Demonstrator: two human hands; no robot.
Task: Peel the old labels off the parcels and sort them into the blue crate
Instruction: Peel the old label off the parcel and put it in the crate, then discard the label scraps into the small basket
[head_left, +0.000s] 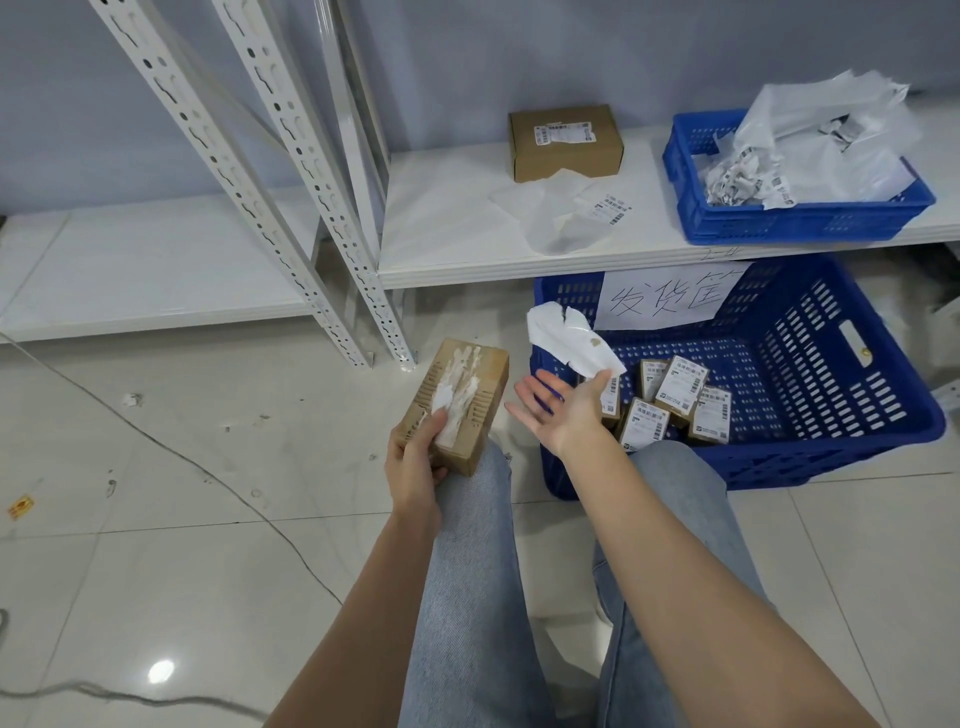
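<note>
Label removal, mid-cycle. The left hand (415, 457) grips a small cardboard parcel (457, 402) by its near end, fingers wrapped beneath and thumb pressed on the top face, so that the face stays turned upward and steady; torn white paper residue streaks that face, which suggests the label has come away only in part. The right hand (558, 410), just beside the parcel and at the near rim of the large blue crate (831, 364), lies palm-up with the fingers spread, while a torn label sheet (569, 338) stands at the thumb tip, apparently stuck there or just being let go; whether the thumb pinches it cannot be told. Inside the crate, against its near wall, sit several small labelled boxes (675, 405). A handwritten paper sign (670, 296) hangs on the crate's far wall. Above and behind the crate, a white shelf (467, 218) carries a larger brown box (566, 140), a loose plastic wrapper (561, 218) and a smaller blue basket (795, 218) heaped with discarded labels and bags, probably the waste bin.
</note>
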